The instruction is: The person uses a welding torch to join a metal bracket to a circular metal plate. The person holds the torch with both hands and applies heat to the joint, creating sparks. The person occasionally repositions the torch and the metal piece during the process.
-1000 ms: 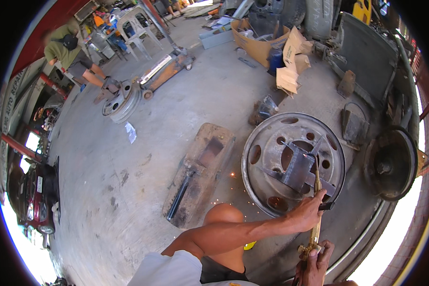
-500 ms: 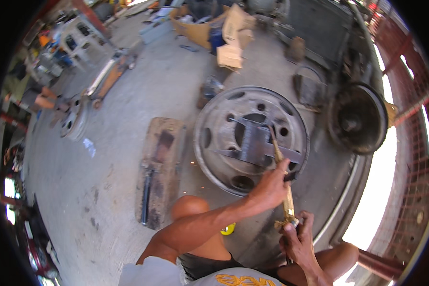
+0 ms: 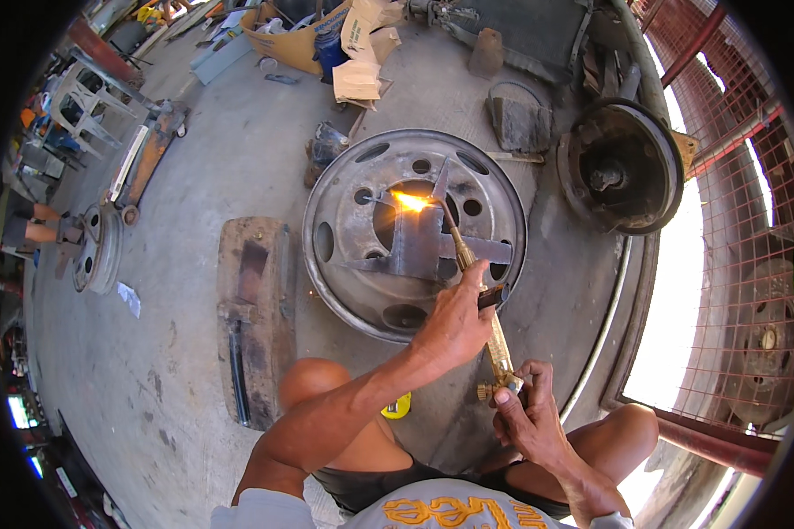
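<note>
My left hand is closed round the front of a brass cutting torch. A short dark piece sticks out beside its fingers; I cannot make out what it is. At the torch's rear end my right hand has its fingers round the valve knobs. From the tip a bright orange-yellow flame spreads over the far edge of a dark steel plate. That plate lies with flat metal strips across a big steel wheel rim on the floor.
Left of the rim lies a worn board with a dark rod on it. A round drum stands at the right near red mesh fencing. Further off are a cardboard box, a floor jack and another wheel. A yellow tape measure sits by my leg.
A flame now shows at the torch tip, where none was visible before. The whole view has shifted, so the scene sits further left. Both hands keep hold of the torch.
</note>
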Available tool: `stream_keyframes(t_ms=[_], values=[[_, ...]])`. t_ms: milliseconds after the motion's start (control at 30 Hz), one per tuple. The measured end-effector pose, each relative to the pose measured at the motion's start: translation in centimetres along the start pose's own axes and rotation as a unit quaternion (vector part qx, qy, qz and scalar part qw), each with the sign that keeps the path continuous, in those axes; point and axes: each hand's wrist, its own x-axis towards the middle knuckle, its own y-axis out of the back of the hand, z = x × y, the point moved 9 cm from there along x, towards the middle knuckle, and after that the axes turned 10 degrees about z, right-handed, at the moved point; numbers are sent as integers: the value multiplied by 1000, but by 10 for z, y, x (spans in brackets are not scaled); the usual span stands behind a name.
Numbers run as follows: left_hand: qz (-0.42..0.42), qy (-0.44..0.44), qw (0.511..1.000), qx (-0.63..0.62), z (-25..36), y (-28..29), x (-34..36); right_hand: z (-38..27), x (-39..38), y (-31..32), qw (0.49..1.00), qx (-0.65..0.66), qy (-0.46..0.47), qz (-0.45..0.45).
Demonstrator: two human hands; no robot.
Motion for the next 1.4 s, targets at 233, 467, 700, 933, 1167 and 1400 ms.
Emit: stream_keyframes(t_ms=[233, 467, 700, 933, 1167, 1400], values=[[3, -12, 1000, -10, 3, 2, -1, 0, 0, 0, 1000, -7, 10, -8], [-1, -3, 1000, -8, 4, 3, -1, 0, 0, 0, 1000, -11, 11, -11], [3, -16, 1000, -13, 7, 5, -2, 3, 0, 0, 1000, -3, 0, -7], [0, -14, 1000, -15, 5, 3, -1, 2, -1, 0, 1000, 5, 6, -13], [2, -9, 1000, -13, 5, 4, -1, 0, 0, 0, 1000, 2, 8, -13], [6, -12, 1000, -6, 5, 4, -1, 3, 0, 0, 1000, -5, -10, -12]])
